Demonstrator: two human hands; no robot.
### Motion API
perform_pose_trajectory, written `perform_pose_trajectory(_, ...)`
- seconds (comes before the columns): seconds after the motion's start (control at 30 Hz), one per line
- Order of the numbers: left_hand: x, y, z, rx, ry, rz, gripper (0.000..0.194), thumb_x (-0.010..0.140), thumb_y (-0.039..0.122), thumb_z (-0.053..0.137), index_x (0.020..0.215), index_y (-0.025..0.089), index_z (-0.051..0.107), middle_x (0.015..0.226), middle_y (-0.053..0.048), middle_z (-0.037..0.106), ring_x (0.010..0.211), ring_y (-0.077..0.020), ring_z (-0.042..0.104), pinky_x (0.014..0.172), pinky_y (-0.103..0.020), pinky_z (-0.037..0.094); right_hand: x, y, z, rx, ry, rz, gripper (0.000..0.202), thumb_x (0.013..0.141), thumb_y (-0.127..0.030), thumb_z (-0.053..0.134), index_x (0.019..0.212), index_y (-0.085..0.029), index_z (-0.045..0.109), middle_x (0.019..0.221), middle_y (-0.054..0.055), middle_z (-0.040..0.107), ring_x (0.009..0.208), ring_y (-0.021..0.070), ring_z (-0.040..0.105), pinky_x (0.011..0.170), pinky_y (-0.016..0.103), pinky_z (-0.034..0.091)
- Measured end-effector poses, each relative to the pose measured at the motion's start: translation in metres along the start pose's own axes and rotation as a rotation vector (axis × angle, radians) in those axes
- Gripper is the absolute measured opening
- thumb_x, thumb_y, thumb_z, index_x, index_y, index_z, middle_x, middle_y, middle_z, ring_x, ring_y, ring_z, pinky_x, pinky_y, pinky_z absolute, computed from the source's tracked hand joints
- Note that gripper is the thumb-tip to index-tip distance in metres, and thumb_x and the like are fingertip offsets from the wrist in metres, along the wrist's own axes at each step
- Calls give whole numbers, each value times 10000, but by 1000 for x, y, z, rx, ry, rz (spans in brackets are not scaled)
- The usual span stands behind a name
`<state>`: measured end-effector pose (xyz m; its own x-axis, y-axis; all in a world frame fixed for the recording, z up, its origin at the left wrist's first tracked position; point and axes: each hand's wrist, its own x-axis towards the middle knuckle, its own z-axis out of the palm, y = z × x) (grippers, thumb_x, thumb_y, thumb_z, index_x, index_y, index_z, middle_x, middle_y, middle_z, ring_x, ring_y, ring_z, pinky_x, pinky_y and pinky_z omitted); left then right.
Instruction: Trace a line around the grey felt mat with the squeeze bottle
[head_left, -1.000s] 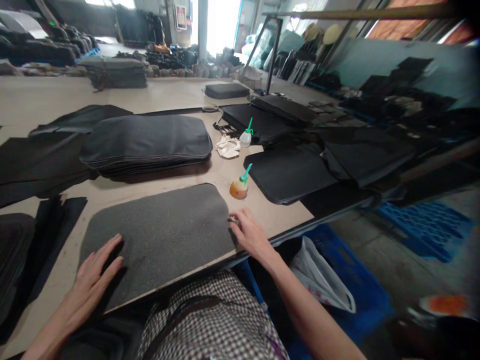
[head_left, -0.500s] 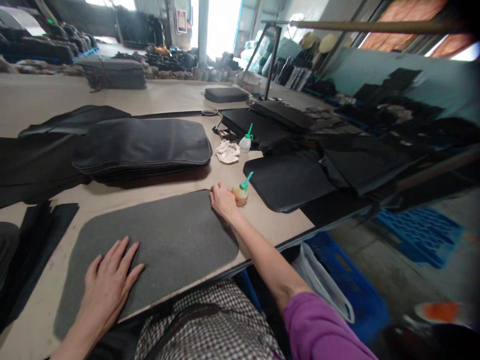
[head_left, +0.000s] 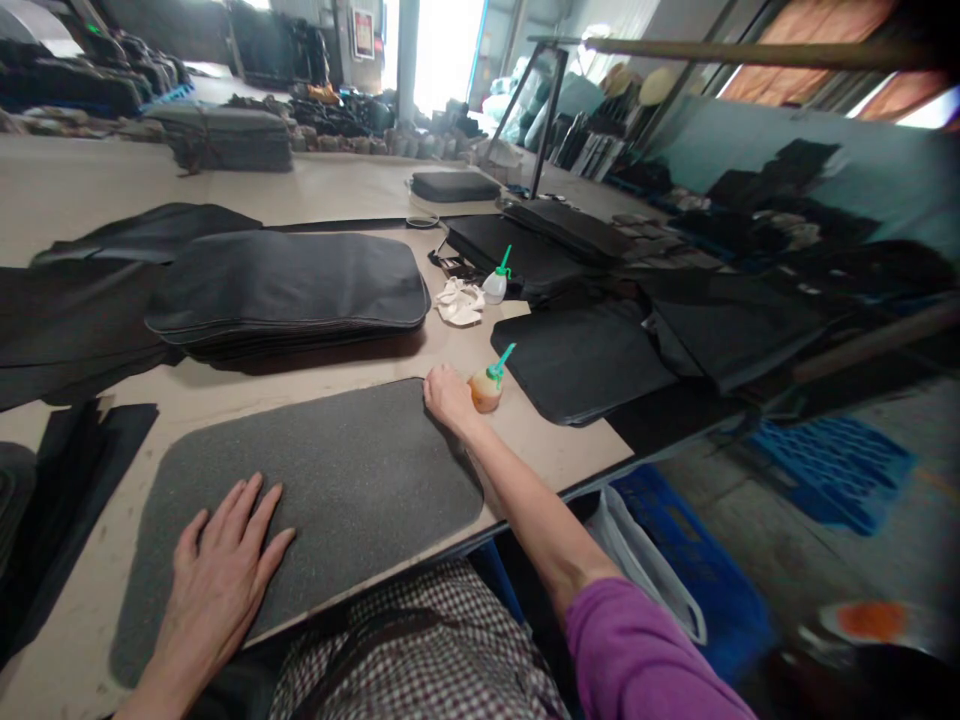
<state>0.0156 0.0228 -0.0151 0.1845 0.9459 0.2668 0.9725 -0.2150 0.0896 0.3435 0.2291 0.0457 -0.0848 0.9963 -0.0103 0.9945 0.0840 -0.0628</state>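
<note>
A dark grey rounded panel lies flat on the table in front of me. My left hand rests palm down on its left part, fingers spread. At the panel's far right corner is my right hand, its fingers curled and pressed together on the edge. Part of that grip is hidden by the hand itself. A thin dark edging shows along the panel's right side. Just right of this hand stands a squeeze bottle with amber liquid and a green spout.
A stack of black panels lies beyond the grey one. Further right are a crumpled white cloth, a second green-spouted bottle and a black sheet. Black strips lie at left. A blue crate stands below the table's right edge.
The view has shifted slightly. Both hands keep nearly the same places on the panel, and the right hand's fingers look a little more curled at the corner.
</note>
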Motion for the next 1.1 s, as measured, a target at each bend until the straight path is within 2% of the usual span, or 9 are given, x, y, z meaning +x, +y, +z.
perform_pose_trajectory(0.17, 0, 2, -1, -5, 4, -17, 611, 1048, 523, 287, 1544, 208, 455, 1668, -138, 358, 1553, -315, 296, 1254, -560, 199, -6, -5, 0, -55, 59, 15, 258, 1080, -181, 355, 1241, -85, 533, 1293, 240, 551, 927, 249, 688, 744, 322, 580)
perform_pose_trajectory(0.37, -1, 1, -1, 11, -2, -14, 621, 1043, 536, 275, 1536, 206, 459, 1666, -132, 364, 1544, -314, 313, 1252, -558, 209, 2, -7, 7, -82, 38, -22, 242, 996, -87, 448, 1216, -95, 549, 1284, 230, 559, 926, 247, 693, 756, 336, 591)
perform_pose_trajectory(0.5, 0, 3, -1, 26, -14, -22, 625, 1046, 526, 264, 1527, 183, 467, 1675, -137, 343, 1550, -319, 298, 1252, -565, 210, 5, -5, 8, -68, 36, -16, 231, 1023, -107, 427, 1203, -107, 572, 1247, 204, 582, 926, 239, 693, 764, 329, 591)
perform_pose_trajectory(0.7, 1, 6, -4, 13, -41, -38, 631, 1045, 513, 255, 1537, 171, 454, 1677, -144, 335, 1555, -325, 283, 1258, -570, 201, -17, -10, -10, -15, 122, 31, 278, 1026, -85, 432, 1237, -124, 609, 1269, 183, 589, 1111, 271, 626, 866, 342, 570)
perform_pose_trajectory(0.77, 1, 6, -5, 9, -51, -45, 635, 1041, 517, 250, 1540, 177, 448, 1681, -140, 328, 1558, -324, 276, 1262, -570, 192, -37, -29, -10, 74, 237, -61, 307, 1069, -144, 416, 1327, -99, 577, 1343, 200, 570, 1210, 282, 570, 978, 378, 532)
perform_pose_trajectory(0.83, 1, 6, -6, 5, -60, -53, 638, 1039, 519, 241, 1545, 184, 439, 1682, -134, 328, 1561, -317, 271, 1267, -565, 183, -58, -57, -2, 175, 320, -265, 391, 1116, -307, 428, 1418, -76, 522, 1462, 200, 514, 1331, 287, 489, 1097, 407, 459)
perform_pose_trajectory(0.93, 2, 5, -8, 13, -90, -54, 644, 1038, 514, 232, 1548, 176, 432, 1675, -135, 342, 1561, -312, 271, 1268, -553, 187, -85, -100, 20, 211, 326, -521, 622, 1112, -546, 419, 1533, -89, 417, 1627, 161, 356, 1501, 268, 294, 1214, 434, 323)
perform_pose_trajectory(1.03, 2, 3, -9, 39, -120, -45, 658, 1033, 518, 230, 1540, 157, 444, 1674, -147, 338, 1554, -322, 278, 1262, -551, 196, -98, -118, 38, 179, 263, -543, 751, 1072, -675, 396, 1549, -96, 415, 1648, 151, 327, 1524, 266, 264, 1250, 463, 248)
perform_pose_trajectory(1.1, 2, 2, -10, 49, -129, -43, 665, 1028, 523, 228, 1544, 161, 440, 1682, -144, 323, 1555, -321, 274, 1262, -552, 193, -101, -111, 44, 150, 234, -503, 781, 1063, -699, 383, 1551, -91, 423, 1649, 157, 320, 1532, 273, 256, 1257, 478, 225)
